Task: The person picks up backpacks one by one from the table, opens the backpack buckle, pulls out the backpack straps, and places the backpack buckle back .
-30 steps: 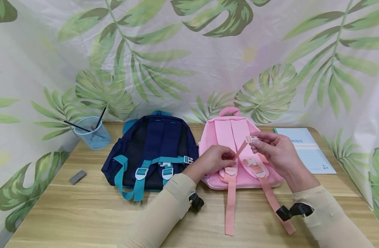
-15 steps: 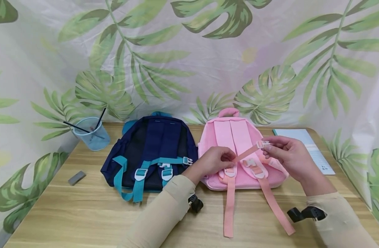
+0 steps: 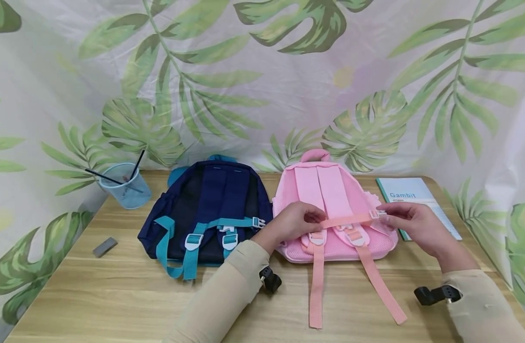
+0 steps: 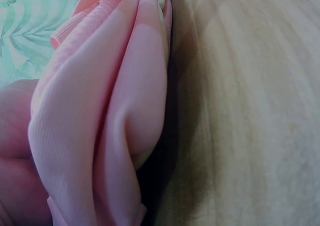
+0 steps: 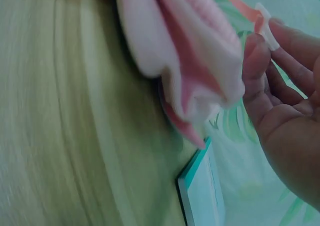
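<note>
A pink backpack (image 3: pixel 307 183) lies on the table with its shoulder straps facing up. Across its lower part runs a peach webbing strap (image 3: pixel 345 220), stretched between both hands. My left hand (image 3: pixel 296 221) pinches the strap's left end near a white slider. At the other end, my right hand (image 3: pixel 416 226) pinches the white plastic buckle (image 3: pixel 377 214) between thumb and fingers. That buckle (image 5: pixel 267 26) also shows in the right wrist view. Another white buckle piece lies under the strap. In the left wrist view the backpack's side (image 4: pixel 75 126) hides most of my left hand (image 4: pixel 17 151).
To the left lies a navy backpack (image 3: pixel 225 190) with teal straps. A blue mesh cup (image 3: pixel 131 190) holding black pencils stands at the back left, with a grey eraser (image 3: pixel 105 247) in front. A notebook (image 3: pixel 416 188) lies at the right. Two peach strap tails (image 3: pixel 316 290) hang toward the table front.
My right hand has moved right and down with the buckle, drawing the strap from a slant to nearly level across the backpack. The left hand has stayed almost in place.
</note>
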A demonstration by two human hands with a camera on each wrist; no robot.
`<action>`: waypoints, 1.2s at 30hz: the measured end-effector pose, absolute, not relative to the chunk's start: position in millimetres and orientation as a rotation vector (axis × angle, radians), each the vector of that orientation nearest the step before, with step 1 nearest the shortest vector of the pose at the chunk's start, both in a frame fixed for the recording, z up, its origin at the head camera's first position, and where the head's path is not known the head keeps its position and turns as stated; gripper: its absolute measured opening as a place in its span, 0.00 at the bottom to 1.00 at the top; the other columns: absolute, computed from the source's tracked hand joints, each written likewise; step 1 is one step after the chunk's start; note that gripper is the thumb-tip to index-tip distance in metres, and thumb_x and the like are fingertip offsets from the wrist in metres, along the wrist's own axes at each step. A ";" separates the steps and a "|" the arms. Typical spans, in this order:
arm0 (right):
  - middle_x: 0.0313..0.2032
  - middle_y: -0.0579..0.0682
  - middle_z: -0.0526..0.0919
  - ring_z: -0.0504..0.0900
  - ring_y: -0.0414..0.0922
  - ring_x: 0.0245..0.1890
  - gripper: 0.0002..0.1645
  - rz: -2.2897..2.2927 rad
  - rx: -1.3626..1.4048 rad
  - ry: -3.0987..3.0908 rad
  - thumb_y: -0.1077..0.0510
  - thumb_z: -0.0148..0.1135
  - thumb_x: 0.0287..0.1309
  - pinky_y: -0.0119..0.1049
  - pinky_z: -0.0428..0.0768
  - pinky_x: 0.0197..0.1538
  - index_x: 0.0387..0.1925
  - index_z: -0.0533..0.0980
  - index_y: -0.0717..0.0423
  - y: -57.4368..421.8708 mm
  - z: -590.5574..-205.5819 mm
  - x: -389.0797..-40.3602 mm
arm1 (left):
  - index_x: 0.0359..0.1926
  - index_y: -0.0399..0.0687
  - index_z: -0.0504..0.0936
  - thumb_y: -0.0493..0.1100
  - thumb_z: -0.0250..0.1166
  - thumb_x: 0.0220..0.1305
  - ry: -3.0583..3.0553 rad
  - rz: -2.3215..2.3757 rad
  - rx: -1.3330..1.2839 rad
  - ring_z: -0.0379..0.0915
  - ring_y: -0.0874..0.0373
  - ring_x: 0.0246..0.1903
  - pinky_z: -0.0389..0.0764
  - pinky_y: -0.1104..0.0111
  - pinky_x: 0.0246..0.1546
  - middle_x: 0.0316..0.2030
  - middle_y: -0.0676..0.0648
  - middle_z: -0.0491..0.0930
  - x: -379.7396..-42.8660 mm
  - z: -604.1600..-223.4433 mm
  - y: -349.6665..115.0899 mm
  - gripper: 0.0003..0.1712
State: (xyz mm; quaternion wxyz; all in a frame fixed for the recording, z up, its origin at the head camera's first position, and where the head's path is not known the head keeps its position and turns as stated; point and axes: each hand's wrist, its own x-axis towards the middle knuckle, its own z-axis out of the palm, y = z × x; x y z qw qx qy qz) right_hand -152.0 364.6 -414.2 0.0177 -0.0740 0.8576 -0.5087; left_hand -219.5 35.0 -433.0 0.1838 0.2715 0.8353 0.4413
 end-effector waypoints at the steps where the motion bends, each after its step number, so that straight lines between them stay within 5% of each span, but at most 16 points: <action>1: 0.39 0.29 0.88 0.84 0.32 0.36 0.19 -1.529 -0.236 2.685 0.63 0.69 0.72 0.26 0.85 0.41 0.58 0.82 0.72 366.1 -415.5 -152.1 | 0.57 0.45 0.90 0.37 0.75 0.69 2.356 1.244 0.760 0.83 0.61 0.46 0.84 0.67 0.58 0.48 0.47 0.91 -219.1 -432.6 34.6 0.16; 11: 0.42 0.52 0.87 0.75 0.34 0.35 0.16 -1.092 -0.322 2.894 0.62 0.72 0.69 0.30 0.78 0.35 0.55 0.86 0.61 365.9 -417.8 -153.1 | 0.56 0.45 0.90 0.37 0.74 0.70 2.355 1.229 0.763 0.82 0.62 0.45 0.83 0.69 0.57 0.47 0.47 0.90 -219.7 -431.9 33.5 0.15; 22: 0.45 0.50 0.89 0.77 0.32 0.42 0.13 -0.906 -0.479 2.974 0.63 0.73 0.67 0.29 0.80 0.46 0.52 0.88 0.57 369.7 -424.1 -159.0 | 0.57 0.43 0.89 0.37 0.73 0.71 2.342 1.226 0.764 0.82 0.62 0.45 0.83 0.68 0.57 0.48 0.45 0.90 -221.7 -428.7 35.7 0.15; 36: 0.43 0.49 0.88 0.76 0.28 0.41 0.13 -0.977 -0.583 3.030 0.66 0.74 0.65 0.26 0.77 0.45 0.50 0.88 0.57 373.6 -436.7 -155.8 | 0.57 0.45 0.89 0.39 0.73 0.72 2.316 1.245 0.755 0.83 0.62 0.46 0.84 0.68 0.58 0.50 0.47 0.90 -220.8 -428.4 32.9 0.15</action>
